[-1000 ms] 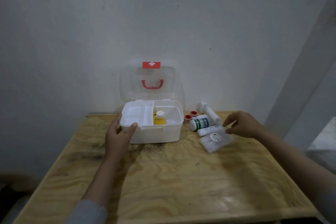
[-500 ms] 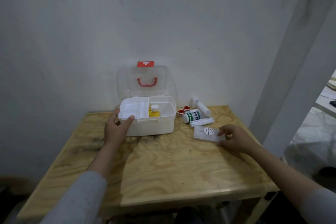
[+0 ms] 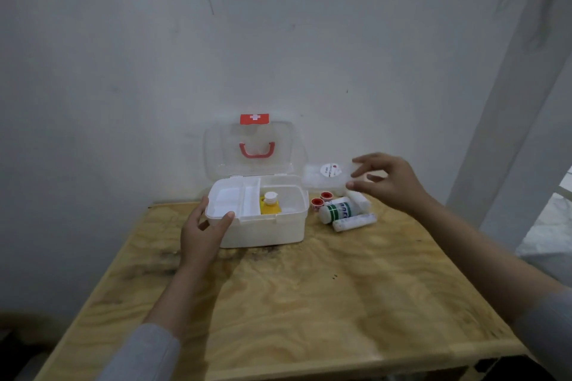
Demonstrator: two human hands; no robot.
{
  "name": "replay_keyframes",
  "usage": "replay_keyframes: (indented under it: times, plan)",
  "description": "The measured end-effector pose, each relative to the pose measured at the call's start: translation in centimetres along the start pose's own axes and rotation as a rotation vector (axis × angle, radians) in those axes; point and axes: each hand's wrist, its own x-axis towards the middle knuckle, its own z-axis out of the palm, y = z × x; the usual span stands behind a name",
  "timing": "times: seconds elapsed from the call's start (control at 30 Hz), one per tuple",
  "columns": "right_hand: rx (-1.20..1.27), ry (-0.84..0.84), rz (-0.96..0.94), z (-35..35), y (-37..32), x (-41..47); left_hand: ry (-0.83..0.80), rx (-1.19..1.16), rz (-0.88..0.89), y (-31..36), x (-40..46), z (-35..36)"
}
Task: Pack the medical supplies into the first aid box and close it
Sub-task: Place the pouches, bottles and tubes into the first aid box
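The white first aid box [image 3: 263,230] stands open at the table's back, its clear lid [image 3: 250,145] with a red handle leaning upright against the wall. A yellow bottle [image 3: 270,206] with a white cap stands inside, beside the white tray insert. My left hand [image 3: 202,233] grips the box's front left corner. My right hand [image 3: 388,181] holds a clear flat packet [image 3: 325,178] with a round label in the air, just right of the lid. Below it on the table lie a green-and-white bottle [image 3: 337,210], a white roll [image 3: 354,222] and two red-cored tape rolls [image 3: 321,199].
The plywood table [image 3: 294,303] reaches to the white wall behind. A white pillar [image 3: 507,108] rises at the right, past the table's edge. Another white bandage roll [image 3: 359,198] lies behind the green-and-white bottle.
My right hand has picked the clear packet up off the table and carried it up and left, toward the open box. My left hand stays on the box's corner.
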Motion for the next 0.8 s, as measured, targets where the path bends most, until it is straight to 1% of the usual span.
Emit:
replay_keyframes:
  times: [0.1, 0.2, 0.27, 0.33, 0.47, 0.57, 0.7, 0.8]
  plan:
    - [-0.138, -0.062, -0.028, 3.5, -1.5, 4.0, -0.002, -0.017, -0.009, -0.3, 0.2, 0.0]
    - [-0.346, -0.195, 0.005, 7.3, -2.2, 6.9, -0.002, -0.012, -0.017, -0.6, 0.5, -0.2]
    - [-0.404, -0.278, 0.042, 9.3, -2.4, 7.8, -0.006, -0.010, -0.023, -0.7, 0.6, -0.4]
    - [-0.409, -0.317, 0.074, 10.7, -2.3, 8.3, -0.008, -0.011, -0.030, -0.7, 0.7, -0.5]
    - [-0.432, -0.325, 0.089, 12.3, -1.9, 8.5, 0.018, -0.001, -0.030, -0.5, 0.5, -0.2]
    - [-0.531, -0.305, 0.032, 12.7, -1.7, 8.3, 0.028, 0.000, -0.031, -0.6, 0.5, -0.1]
    - [-0.627, -0.345, -0.025, 13.0, -0.9, 7.9, 0.039, 0.009, -0.033, -0.7, 0.5, -0.1]
    - [-0.792, -0.326, -0.120, 13.5, -0.7, 7.9, 0.047, 0.017, -0.030, -0.5, 0.4, 0.0]
